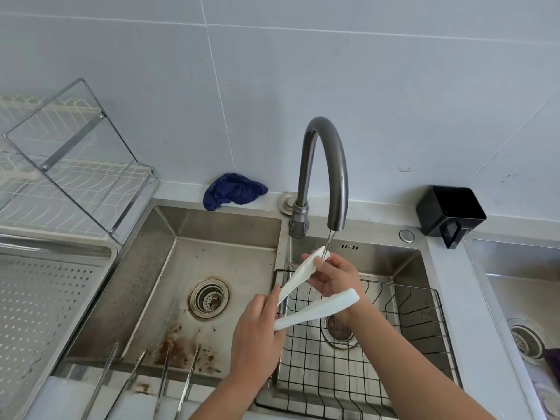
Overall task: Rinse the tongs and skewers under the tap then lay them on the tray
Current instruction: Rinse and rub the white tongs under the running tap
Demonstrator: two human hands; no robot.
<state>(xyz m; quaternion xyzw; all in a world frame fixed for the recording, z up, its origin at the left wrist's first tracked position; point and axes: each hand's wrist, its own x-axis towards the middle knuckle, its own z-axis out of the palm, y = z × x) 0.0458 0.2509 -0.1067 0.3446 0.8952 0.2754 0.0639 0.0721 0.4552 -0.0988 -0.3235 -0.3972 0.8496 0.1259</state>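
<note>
Pale grey wall tiles back a stainless-steel double sink (212, 225), and over its right basin a person holds a pair of white plastic tongs (315, 310) spread in a V. The joined end of the V points down and left and sits inside the left hand (257, 338), whose fingers curl round it. From there the two arms fan out up and to the right. The right hand (333, 277) pinches the upper arm close to its tip, between thumb and fingers. That tip pokes just past the fingers into the thin stream of water from the curved dark-grey metal tap (324, 165). The lower arm is free of the right hand's fingers and crosses in front of the right wrist.

Below the tongs, a black wire basket (378, 344) sits in the right basin. Four long twisted metal skewers (163, 380) lie across the front rim of the left basin, side by side and well apart from both hands. Further left, a perforated steel tray (45, 298) rests on the counter, beside a white wire dish rack (91, 189) with a clear panel leaning against it. A crumpled dark-blue cloth (233, 190) lies behind the sink, left of the tap's base, and a black plastic container (451, 213) stands at the right by the wall.
</note>
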